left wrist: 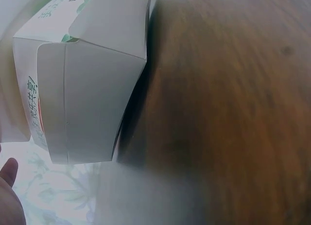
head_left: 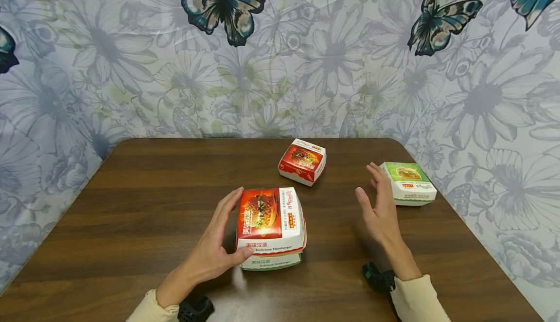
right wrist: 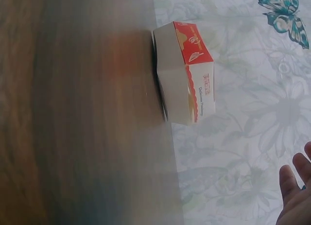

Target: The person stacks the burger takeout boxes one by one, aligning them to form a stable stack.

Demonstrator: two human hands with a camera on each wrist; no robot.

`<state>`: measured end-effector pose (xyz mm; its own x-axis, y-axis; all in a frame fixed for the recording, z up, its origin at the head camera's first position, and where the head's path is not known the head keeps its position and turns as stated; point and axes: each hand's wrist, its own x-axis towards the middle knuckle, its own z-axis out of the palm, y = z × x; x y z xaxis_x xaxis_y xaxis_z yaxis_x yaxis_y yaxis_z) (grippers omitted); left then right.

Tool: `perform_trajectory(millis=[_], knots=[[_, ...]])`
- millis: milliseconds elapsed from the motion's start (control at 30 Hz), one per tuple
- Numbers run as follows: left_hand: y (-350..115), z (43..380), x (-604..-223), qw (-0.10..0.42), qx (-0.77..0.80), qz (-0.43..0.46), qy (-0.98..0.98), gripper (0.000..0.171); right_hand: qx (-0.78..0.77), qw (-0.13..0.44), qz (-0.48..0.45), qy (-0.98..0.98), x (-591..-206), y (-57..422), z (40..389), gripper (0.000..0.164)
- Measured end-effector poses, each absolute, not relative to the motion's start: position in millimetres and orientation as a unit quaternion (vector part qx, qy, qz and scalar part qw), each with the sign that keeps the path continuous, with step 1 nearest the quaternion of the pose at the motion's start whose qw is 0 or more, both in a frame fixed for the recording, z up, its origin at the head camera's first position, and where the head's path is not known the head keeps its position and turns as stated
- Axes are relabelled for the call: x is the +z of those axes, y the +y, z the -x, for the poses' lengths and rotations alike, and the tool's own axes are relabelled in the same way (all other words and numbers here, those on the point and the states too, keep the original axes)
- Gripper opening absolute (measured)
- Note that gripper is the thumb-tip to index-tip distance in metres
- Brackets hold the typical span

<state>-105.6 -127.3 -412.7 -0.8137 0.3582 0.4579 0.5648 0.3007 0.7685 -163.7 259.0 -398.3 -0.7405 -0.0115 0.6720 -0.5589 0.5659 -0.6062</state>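
A red-topped hamburger box (head_left: pixel 261 213) sits on a second hamburger box with green print (head_left: pixel 271 262), near the middle of the table. My left hand (head_left: pixel 214 241) is at the left side of this stack, its thumb by the front left corner and its fingers extended along the side. In the left wrist view the lower box (left wrist: pixel 97 89) shows its plain white side. My right hand (head_left: pixel 381 212) is raised with fingers spread, holding nothing. Just right of it stands a green-topped hamburger box (head_left: pixel 409 181). A smaller-looking red hamburger box (head_left: pixel 303 161) stands farther back.
The brown wooden table (head_left: pixel 153 205) has its right edge close to the green-topped box. Behind the table hangs a flowered cloth (head_left: pixel 271 83) with butterflies. Dark bands are on both wrists.
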Motion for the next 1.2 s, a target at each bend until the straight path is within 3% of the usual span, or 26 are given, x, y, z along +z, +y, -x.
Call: perform_trajectory(millis=[500,1200], knots=[[-127,106,-413,0.107,-0.514,0.301,-0.796,0.111,0.430,0.295,-0.108,-0.847,-399,275,166,0.057],[-128,105,-413,0.099,-0.515,0.293,-0.800,0.110,0.392,0.371,-0.051,-0.840,-399,293,173,0.060]])
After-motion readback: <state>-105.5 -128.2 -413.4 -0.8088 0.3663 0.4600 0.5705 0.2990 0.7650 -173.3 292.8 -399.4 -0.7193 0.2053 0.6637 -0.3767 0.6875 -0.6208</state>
